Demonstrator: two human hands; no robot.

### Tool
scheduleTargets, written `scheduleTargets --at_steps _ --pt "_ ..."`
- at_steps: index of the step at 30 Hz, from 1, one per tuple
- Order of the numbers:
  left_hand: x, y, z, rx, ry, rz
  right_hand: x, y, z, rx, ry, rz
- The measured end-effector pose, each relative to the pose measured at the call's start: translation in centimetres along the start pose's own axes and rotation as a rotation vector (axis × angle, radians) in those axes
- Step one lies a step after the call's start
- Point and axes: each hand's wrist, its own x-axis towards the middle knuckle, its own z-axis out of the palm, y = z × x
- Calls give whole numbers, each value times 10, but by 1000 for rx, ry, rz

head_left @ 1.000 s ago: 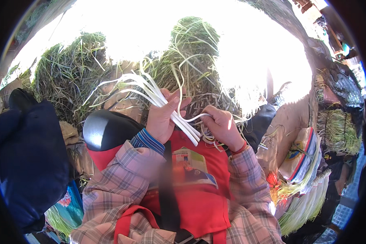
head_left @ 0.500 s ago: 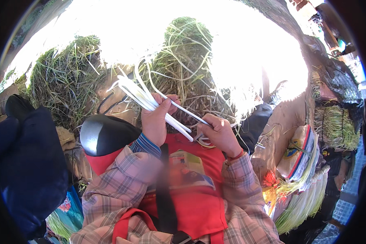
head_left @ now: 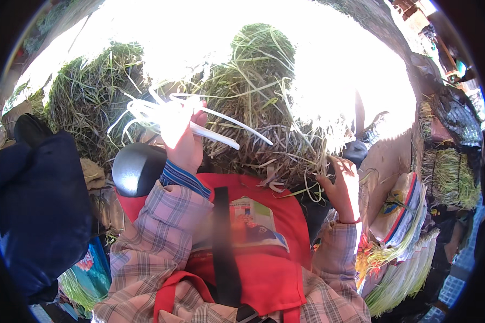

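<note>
Left hand [head_left: 184, 139] clamped on white stalks [head_left: 221, 140], total obscured by glare, two ends distinct; right hand [head_left: 341, 187] parted, beside one leafy heap [head_left: 261, 97].

No lettering can be read: the print [head_left: 250, 207] on the red apron [head_left: 272, 282] is too small and blurred.

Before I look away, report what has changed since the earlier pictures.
The left hand has moved left and slightly up, its grip still on the white stalks. The right hand has let go of the stalk it pinched and moved right, fingers parted. The central leafy heap stayed put.
</note>
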Motion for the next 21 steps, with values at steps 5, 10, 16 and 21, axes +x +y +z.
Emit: scheduleTargets --at_steps 5,10,16,21 --pt "-17 -11 10 49 38 -173 31 -78 14 725 -109 149" --pt "-36 -25 9 18 -164 -234 40 -116 39 786 16 -10" --pt "-36 -26 8 -180 -231 -569 46 -104 41 813 -139 -202" --pt "-22 -2 9 -111 -145 -274 105 -25 30 606 215 198"
